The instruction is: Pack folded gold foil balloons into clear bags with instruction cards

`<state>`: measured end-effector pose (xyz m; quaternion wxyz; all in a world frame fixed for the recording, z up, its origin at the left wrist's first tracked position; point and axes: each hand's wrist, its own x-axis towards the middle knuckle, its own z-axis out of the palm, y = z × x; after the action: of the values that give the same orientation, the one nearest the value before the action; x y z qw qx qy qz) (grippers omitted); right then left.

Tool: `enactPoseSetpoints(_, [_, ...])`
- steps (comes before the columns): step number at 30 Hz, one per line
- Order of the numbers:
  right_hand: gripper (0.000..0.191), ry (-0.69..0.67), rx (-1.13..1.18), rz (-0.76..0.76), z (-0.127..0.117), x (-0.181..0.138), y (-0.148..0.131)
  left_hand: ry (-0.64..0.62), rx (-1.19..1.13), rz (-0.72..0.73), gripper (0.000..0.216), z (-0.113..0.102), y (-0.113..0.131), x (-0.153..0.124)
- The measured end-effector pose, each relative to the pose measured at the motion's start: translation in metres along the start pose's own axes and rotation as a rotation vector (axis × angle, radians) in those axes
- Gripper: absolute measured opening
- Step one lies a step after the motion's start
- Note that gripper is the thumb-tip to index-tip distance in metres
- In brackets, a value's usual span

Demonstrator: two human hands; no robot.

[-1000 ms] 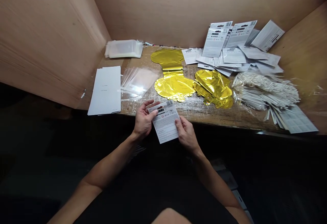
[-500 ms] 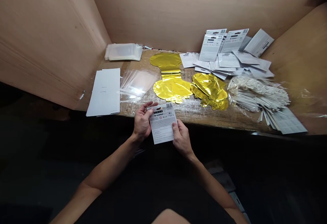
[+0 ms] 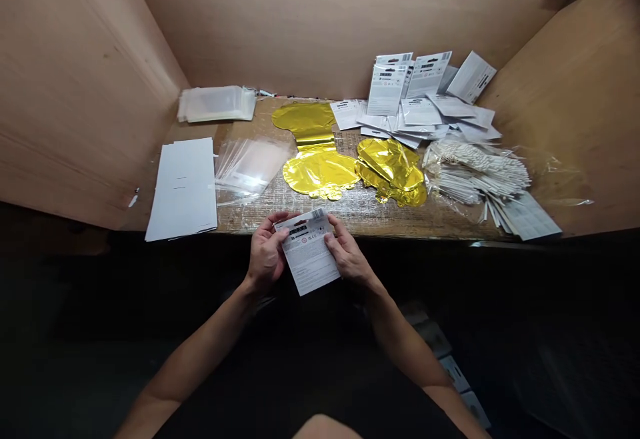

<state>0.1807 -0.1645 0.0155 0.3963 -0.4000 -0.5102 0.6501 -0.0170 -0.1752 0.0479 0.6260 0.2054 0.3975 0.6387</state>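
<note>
1. A printed white card (image 3: 307, 252) is gripped at its left edge by the left hand (image 3: 265, 257) and at its right edge by the right hand (image 3: 347, 257), just over the near edge of the worktop (image 3: 360, 215).
2. Gold foil balloons (image 3: 320, 169) are laid behind the card.
3. White straws (image 3: 475, 172) are piled at the right.
</note>
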Motion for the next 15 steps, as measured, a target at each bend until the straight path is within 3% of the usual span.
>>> enactPoseSetpoints(6, [0.071, -0.039, -0.034, 0.012, 0.007, -0.009, 0.0, 0.041, 0.107, -0.031, 0.041, -0.005, 0.008, 0.004])
enactPoseSetpoints(10, [0.078, 0.053, -0.076, 0.014, 0.014, -0.01, -0.001, 0.071, 0.059, -0.013, 0.044, -0.002, -0.001, 0.002])
enactPoseSetpoints(15, [0.07, 0.187, -0.194, -0.03, 0.023, -0.015, 0.005, 0.112, -0.005, 0.068, 0.049, 0.0, -0.014, -0.003])
